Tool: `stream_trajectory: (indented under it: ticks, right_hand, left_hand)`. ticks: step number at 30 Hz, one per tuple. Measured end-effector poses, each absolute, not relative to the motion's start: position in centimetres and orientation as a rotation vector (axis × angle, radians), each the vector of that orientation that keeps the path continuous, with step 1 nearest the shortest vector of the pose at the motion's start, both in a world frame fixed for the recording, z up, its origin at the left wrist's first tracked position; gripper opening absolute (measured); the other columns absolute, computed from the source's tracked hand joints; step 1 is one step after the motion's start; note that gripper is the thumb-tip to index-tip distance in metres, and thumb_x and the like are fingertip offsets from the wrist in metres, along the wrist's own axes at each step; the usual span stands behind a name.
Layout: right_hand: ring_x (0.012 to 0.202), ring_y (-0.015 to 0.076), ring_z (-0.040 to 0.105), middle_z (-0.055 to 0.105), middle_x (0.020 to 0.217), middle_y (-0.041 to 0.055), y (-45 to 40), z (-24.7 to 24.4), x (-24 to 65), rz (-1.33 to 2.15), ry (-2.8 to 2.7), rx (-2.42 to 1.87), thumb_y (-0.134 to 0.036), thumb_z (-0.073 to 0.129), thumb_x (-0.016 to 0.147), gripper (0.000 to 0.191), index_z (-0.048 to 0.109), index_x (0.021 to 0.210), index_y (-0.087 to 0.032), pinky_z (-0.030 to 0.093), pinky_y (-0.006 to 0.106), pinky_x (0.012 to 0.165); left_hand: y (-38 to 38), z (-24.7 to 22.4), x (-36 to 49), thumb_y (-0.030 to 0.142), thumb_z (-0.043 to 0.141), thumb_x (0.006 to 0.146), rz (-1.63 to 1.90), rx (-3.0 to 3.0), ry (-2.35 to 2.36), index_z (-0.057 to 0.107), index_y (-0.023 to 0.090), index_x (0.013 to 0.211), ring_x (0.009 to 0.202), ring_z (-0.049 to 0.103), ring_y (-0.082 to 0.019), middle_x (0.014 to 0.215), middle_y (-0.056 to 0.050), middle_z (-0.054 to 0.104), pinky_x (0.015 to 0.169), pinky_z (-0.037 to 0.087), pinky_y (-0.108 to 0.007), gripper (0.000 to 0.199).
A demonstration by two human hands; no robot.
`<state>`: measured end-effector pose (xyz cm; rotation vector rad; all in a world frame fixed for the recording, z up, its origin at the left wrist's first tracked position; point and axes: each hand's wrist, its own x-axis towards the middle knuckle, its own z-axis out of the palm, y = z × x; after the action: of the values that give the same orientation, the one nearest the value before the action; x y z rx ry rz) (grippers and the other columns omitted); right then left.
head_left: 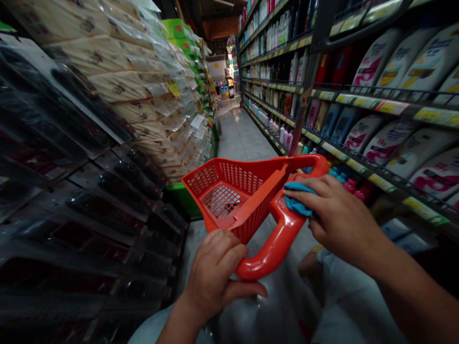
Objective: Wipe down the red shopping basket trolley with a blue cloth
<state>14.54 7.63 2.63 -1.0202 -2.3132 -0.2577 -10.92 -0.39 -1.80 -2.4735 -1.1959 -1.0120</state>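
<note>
A red plastic shopping basket [247, 193] with slotted walls and a thick, glossy handle [283, 243] is in front of me, tilted. My left hand [218, 270] is closed on its near left corner, the thumb stretched out below the handle. In my right hand [330, 210] a bunched blue cloth [299, 198] is pressed against the middle of the handle. The fingers cover part of the cloth. Through the basket's mesh bottom I see no goods lying inside.
Shelves [358, 157] of shampoo bottles [387, 136] line the right side. Stacked tissue packs [118, 86] and dark packaged goods [71, 191] rise close on the left. A grey tiled aisle floor [240, 131] runs ahead between them.
</note>
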Motion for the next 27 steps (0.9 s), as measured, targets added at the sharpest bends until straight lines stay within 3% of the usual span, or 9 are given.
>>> stream_trajectory:
  ticks: [3, 6, 12, 18, 23, 27]
  right_hand:
    - [0.105, 0.0290, 0.057, 0.070, 0.123, 0.0104, 7.5, 2.7, 15.4, -0.250, -2.311, -1.033, -0.002, 0.054, 0.073, 0.053, 0.073, 0.119, -0.019, 0.053, 0.045, 0.089]
    - [0.104, 0.0278, 0.058, 0.072, 0.119, 0.0075, 6.0, 3.0, 15.3, -0.125, -2.446, -0.845, -0.003, 0.056, 0.073, 0.048, 0.075, 0.112, -0.024, 0.053, 0.043, 0.087]
    - [0.106, 0.0260, 0.057, 0.070, 0.125, 0.0062, 6.6, 3.2, 17.6, -0.051, -2.414, -0.979, 0.002, 0.051, 0.073, 0.056, 0.073, 0.117, -0.024, 0.051, 0.043, 0.091]
    - [0.105, 0.0278, 0.057, 0.072, 0.118, 0.0064, 4.9, 3.5, 17.7, -0.135, -2.503, -0.920, -0.007, 0.060, 0.078, 0.041, 0.076, 0.110, -0.027, 0.051, 0.041, 0.085]
    - [0.099, 0.0275, 0.055, 0.071, 0.117, 0.0071, 6.1, 3.5, 19.2, -0.299, -2.462, -1.178, -0.005, 0.058, 0.076, 0.045, 0.076, 0.112, -0.025, 0.050, 0.042, 0.081]
    - [0.095, 0.0297, 0.054, 0.071, 0.112, 0.0102, 6.4, 2.8, 18.7, -0.482, -2.420, -1.333, -0.009, 0.061, 0.077, 0.034, 0.078, 0.103, -0.023, 0.048, 0.043, 0.074]
  left_hand:
    - [0.7, -2.5, -10.5, 0.084, 0.052, 0.074, -1.029, -2.467, -1.181, 0.059, 0.018, 0.099, 0.085, 0.062, -0.021, 0.088, -0.006, 0.068, 0.085, 0.048, -0.039, 0.072]
    - [1.2, -3.3, -9.1, 0.085, 0.051, 0.074, -0.994, -2.427, -1.267, 0.060, 0.017, 0.095, 0.084, 0.060, -0.021, 0.085, -0.006, 0.066, 0.088, 0.048, -0.041, 0.071]
    - [2.5, -5.3, -10.3, 0.072, 0.037, 0.091, -0.805, -2.382, -1.349, 0.058, 0.019, 0.122, 0.108, 0.059, -0.025, 0.113, -0.012, 0.065, 0.096, 0.047, -0.041, 0.066]
    - [3.9, -8.0, -9.8, 0.066, 0.033, 0.094, -0.784, -2.265, -1.452, 0.054, 0.013, 0.125, 0.118, 0.056, -0.028, 0.116, -0.016, 0.064, 0.102, 0.045, -0.044, 0.065]
    - [4.6, -9.1, -7.7, 0.060, 0.044, 0.095, -0.767, -2.165, -1.552, 0.054, 0.016, 0.128, 0.117, 0.055, -0.029, 0.120, -0.015, 0.063, 0.103, 0.044, -0.046, 0.057]
    - [6.1, -9.9, -8.9, 0.052, 0.044, 0.098, -0.677, -2.100, -1.592, 0.058, 0.015, 0.120, 0.105, 0.058, -0.027, 0.106, -0.014, 0.066, 0.098, 0.045, -0.044, 0.045]
